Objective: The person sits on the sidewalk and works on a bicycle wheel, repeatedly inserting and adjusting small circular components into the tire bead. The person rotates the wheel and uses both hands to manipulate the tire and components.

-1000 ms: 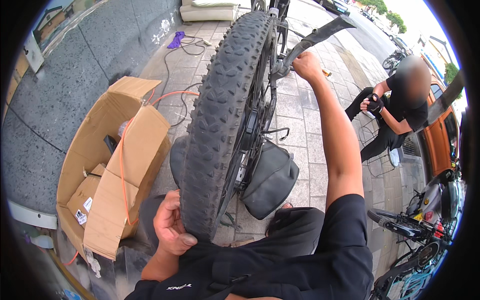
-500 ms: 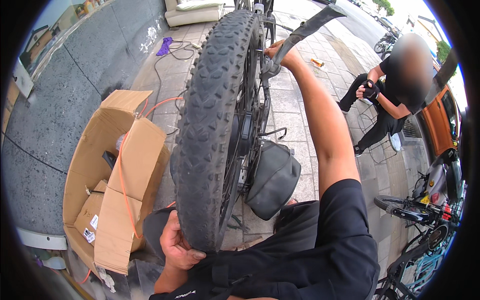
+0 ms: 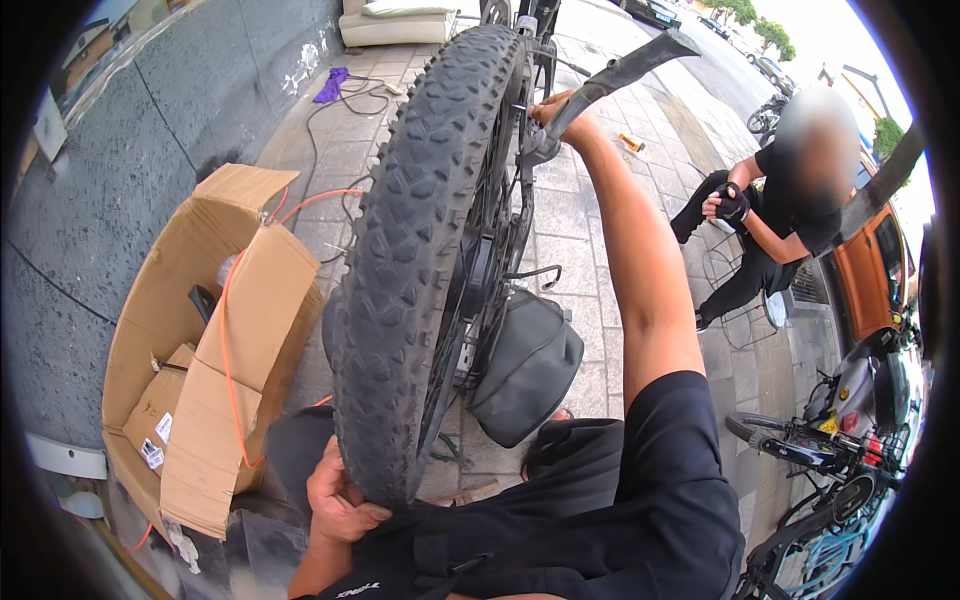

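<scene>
A fat knobby bicycle tyre [image 3: 410, 230] on its wheel stands upright in front of me and fills the middle of the view. At its near lower end my left hand [image 3: 343, 497] is closed against the tyre, its fingertips partly hidden behind the tread. My right arm reaches far forward past the wheel. My right hand [image 3: 565, 118] is curled at the bicycle's frame, next to a long black curved mudguard-like piece [image 3: 625, 75]. What its fingers hold is hidden. Right of the wheel, a dark grey padded saddle [image 3: 530, 370] rests low on the paving.
An open cardboard box [image 3: 215, 350] with an orange hose [image 3: 232, 350] across it stands on the left by a grey wall [image 3: 130, 180]. A purple cloth [image 3: 331, 86] lies farther off. At right a person in black [image 3: 760, 210] sits near parked bikes [image 3: 810, 440].
The whole view has shifted slightly, so the box and tyre sit a little farther left. Both hands keep their places on the bicycle.
</scene>
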### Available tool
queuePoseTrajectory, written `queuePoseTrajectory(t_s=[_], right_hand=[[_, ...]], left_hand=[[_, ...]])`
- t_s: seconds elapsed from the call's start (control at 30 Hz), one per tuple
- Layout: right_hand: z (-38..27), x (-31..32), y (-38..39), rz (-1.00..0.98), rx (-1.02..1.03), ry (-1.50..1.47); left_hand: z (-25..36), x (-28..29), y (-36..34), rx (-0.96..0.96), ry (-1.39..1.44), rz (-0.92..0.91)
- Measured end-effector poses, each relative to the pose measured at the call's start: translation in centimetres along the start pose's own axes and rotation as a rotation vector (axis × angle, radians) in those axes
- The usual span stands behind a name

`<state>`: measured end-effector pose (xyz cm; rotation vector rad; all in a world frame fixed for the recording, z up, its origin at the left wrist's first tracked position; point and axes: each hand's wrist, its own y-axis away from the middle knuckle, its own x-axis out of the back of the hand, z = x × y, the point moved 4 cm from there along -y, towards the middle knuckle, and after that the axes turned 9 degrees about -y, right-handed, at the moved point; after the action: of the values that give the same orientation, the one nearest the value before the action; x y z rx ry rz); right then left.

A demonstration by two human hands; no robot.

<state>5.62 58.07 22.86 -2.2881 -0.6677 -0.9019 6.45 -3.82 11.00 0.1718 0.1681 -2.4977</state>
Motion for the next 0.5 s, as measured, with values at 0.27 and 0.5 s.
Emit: queuePoseTrajectory(t_s=[0.27,0.5], right_hand=[[-0.5,0.3,0.5,-0.023,-0.047,-0.021],[0.1,0.2,-0.1,-0.076,-0.047,-0.029]], left_hand=[[-0.7,0.4,0.3,0.029,-0.023,-0.018],[-0.7,0.2,0.2,0.052,-0.004,-0.021]])
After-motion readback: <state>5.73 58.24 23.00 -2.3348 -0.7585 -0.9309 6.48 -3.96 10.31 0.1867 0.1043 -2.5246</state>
